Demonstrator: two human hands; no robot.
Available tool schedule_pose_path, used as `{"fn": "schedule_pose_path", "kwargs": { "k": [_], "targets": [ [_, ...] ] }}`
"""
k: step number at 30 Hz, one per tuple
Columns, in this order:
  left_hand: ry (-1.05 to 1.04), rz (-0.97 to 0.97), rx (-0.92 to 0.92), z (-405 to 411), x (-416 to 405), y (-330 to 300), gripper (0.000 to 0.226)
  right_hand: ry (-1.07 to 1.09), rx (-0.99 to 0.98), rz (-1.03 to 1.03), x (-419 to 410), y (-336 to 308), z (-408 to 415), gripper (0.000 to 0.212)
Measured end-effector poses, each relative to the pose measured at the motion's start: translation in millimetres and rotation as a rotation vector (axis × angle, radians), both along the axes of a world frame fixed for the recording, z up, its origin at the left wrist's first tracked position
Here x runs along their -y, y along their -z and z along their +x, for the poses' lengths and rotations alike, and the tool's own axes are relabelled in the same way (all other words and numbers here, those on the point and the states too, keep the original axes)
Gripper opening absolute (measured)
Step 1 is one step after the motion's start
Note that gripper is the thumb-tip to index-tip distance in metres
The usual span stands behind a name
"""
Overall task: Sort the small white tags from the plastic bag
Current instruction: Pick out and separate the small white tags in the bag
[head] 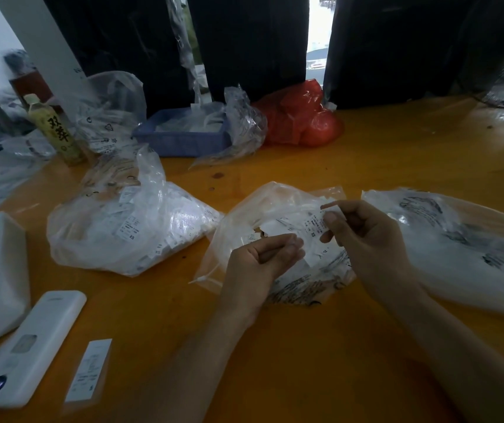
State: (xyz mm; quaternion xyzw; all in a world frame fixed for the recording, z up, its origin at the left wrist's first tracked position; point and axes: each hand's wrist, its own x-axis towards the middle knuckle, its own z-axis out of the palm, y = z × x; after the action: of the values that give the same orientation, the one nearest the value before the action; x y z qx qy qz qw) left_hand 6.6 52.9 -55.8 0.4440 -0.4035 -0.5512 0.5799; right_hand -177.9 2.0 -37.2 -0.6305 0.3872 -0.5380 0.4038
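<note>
A clear plastic bag [275, 203] lies open on the orange table in front of me, with small white tags [313, 236] spilling inside it. My right hand [369, 239] pinches one printed white tag [317, 222] between thumb and forefinger above the bag. My left hand [259, 261] sits just left of it, fingers curled together at the tips over the bag's opening; whether they pinch a tag is unclear. A second clear bag [128, 227] stuffed with white tags lies to the left.
Another plastic bag [458, 239] lies at right. A white power bank [28, 346] and a long white label [90, 369] lie front left. A green drink bottle [54, 129], blue tray [180, 135] and red bag [302, 117] stand at the back.
</note>
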Motion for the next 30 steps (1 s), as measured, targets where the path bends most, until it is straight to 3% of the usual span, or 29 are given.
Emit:
{"fn": "schedule_pose_path", "kwargs": {
  "k": [8, 19, 24, 30],
  "targets": [
    [0.007, -0.009, 0.073, -0.4, 1.3, 3.2, 0.034, 0.054, -0.076, -0.020, -1.9, 0.2, 4.9, 0.009],
    [0.000, -0.009, 0.069, 0.8, 2.2, 6.8, 0.018, 0.148, -0.326, -0.182, -3.9, 8.1, 8.4, 0.010],
    [-0.024, 0.022, 0.015, -0.3, 2.6, 5.9, 0.021, 0.106, -0.343, -0.136, -2.1, 7.1, 5.6, 0.012],
    [-0.047, 0.054, 0.096, 0.1, 2.6, 5.4, 0.014, 0.045, -0.418, -0.133, -5.0, 7.2, 7.2, 0.014]
  ]
}}
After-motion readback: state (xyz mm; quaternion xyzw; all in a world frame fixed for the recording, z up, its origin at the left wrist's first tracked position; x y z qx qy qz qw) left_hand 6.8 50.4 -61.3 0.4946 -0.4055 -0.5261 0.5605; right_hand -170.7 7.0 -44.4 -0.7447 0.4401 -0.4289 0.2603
